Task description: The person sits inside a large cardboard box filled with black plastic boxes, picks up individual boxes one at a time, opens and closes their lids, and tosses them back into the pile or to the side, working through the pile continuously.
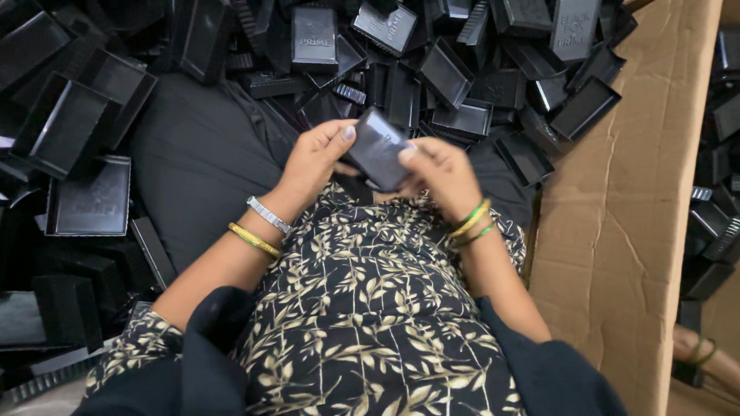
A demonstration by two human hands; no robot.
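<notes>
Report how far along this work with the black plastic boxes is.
Done: no finished stack shows. In hand: the left hand and right hand both grip one small black box over the lap. Left: a big loose heap of black boxes lies ahead, more at the left, beside a cardboard sheet.

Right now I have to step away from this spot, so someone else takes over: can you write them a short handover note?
Left hand and right hand both grip one small black box over the lap. Loose black boxes and lids are heaped ahead and to the left; a cardboard sheet stands on the right. Done: one piece picked from the heap. Left: the heap looks large and unsorted; whether the held piece is closed cannot be told.
</notes>
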